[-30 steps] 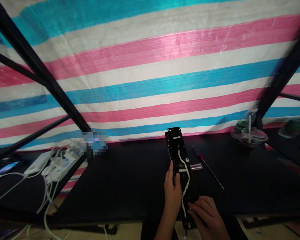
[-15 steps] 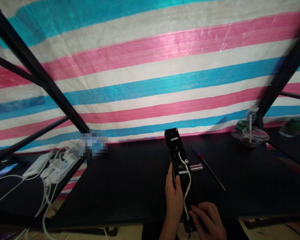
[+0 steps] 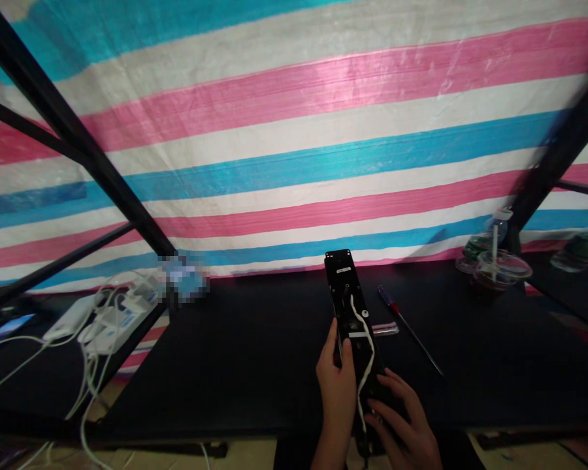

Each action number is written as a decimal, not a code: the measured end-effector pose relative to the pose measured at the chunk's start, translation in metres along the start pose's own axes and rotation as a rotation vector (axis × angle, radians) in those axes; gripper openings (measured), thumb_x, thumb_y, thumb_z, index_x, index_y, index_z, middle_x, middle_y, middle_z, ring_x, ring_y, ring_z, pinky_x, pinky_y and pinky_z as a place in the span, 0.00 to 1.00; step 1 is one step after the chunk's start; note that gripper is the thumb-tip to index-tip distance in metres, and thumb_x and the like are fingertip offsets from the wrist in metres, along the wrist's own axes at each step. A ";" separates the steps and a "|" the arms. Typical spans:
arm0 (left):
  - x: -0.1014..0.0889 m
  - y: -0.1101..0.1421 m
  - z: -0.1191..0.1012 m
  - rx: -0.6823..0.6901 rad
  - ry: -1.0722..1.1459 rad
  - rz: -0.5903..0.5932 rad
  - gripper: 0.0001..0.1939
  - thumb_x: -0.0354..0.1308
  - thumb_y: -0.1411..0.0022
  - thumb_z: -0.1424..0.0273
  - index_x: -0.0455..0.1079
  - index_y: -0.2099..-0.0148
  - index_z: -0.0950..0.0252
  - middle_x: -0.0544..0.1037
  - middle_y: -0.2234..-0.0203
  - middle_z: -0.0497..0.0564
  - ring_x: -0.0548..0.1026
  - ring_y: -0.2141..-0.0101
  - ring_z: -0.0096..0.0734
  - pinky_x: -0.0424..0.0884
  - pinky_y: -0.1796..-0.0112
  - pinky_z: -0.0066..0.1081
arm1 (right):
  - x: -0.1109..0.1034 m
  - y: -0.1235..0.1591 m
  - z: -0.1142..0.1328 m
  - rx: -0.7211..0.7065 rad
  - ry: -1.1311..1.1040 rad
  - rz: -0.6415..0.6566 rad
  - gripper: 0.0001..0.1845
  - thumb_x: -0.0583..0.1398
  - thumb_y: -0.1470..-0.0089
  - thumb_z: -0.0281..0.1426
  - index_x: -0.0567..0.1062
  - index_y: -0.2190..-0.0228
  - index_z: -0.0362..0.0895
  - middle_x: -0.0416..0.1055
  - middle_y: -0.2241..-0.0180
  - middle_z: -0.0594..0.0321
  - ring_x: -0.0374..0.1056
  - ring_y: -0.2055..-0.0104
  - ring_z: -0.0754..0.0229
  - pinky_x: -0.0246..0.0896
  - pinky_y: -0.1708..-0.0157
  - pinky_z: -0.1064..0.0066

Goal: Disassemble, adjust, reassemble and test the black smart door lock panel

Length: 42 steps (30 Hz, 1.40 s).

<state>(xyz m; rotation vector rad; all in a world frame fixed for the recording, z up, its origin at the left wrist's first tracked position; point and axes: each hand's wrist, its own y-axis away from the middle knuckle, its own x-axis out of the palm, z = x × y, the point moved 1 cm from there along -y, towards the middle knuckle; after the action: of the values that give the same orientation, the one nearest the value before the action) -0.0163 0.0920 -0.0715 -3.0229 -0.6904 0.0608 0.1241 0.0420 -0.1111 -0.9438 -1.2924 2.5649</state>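
We see a striped sheet (image 3: pixel 294 156) in pink, blue and white, wrinkled and slightly shiny, filling the far side, with dark bars slanting across it at left and right. Below it spreads the black table (image 3: pixel 235 352), smooth and flat. On a surface to the left, a white power strip (image 3: pixel 112 329) lies under tangled pale cables. Our long black device (image 3: pixel 360 346), a narrow slab with pale labels and a twisted white cable (image 3: pixel 370 346) along its face, points from the near edge towards the sheet. Our left hand (image 3: pixel 336 385) grips its left side, thumb on top; our right hand (image 3: pixel 402 424) is bent around its near right end, fingertips together at a small part too dark to tell. Both hands hide some of the device. To the right stand a clear cup (image 3: pixel 500 271) with a straw and a bottle (image 3: pixel 500 222). Nearer, a slim screwdriver (image 3: pixel 409 329) lies diagonally, and just beside the device is a small clear packet (image 3: pixel 386 329).
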 end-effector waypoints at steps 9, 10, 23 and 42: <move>0.000 -0.010 -0.009 0.076 -0.041 0.031 0.25 0.55 0.35 0.63 0.67 0.37 0.62 0.72 0.40 0.55 0.68 0.39 0.41 0.61 0.38 0.39 | -0.005 -0.005 0.004 0.018 -0.016 -0.046 0.08 0.60 0.38 0.33 0.80 0.61 0.49 0.73 0.52 0.52 0.72 0.48 0.47 0.77 0.57 0.56; 0.000 -0.011 -0.008 0.076 -0.042 0.033 0.25 0.55 0.35 0.63 0.68 0.37 0.62 0.72 0.40 0.55 0.69 0.40 0.41 0.61 0.39 0.39 | -0.005 -0.006 0.005 0.020 -0.017 -0.045 0.08 0.60 0.38 0.33 0.80 0.61 0.49 0.73 0.53 0.52 0.72 0.48 0.47 0.77 0.57 0.56; 0.001 -0.006 -0.004 0.094 -0.068 -0.010 0.24 0.56 0.35 0.63 0.69 0.39 0.63 0.73 0.41 0.57 0.69 0.40 0.42 0.62 0.39 0.42 | -0.008 0.001 0.009 0.048 -0.027 -0.014 0.07 0.60 0.39 0.32 0.80 0.61 0.49 0.74 0.55 0.53 0.70 0.46 0.47 0.77 0.57 0.56; 0.002 0.003 -0.003 0.071 0.004 -0.028 0.24 0.54 0.35 0.62 0.66 0.39 0.62 0.74 0.43 0.57 0.73 0.44 0.41 0.68 0.44 0.38 | -0.008 0.003 0.006 -0.040 -0.065 0.025 0.07 0.61 0.38 0.30 0.80 0.61 0.47 0.78 0.57 0.53 0.74 0.49 0.49 0.77 0.57 0.60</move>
<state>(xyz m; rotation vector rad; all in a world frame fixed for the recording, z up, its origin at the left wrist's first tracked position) -0.0128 0.0903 -0.0685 -2.9449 -0.7138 0.0764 0.1275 0.0337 -0.1070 -0.8956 -1.3616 2.6184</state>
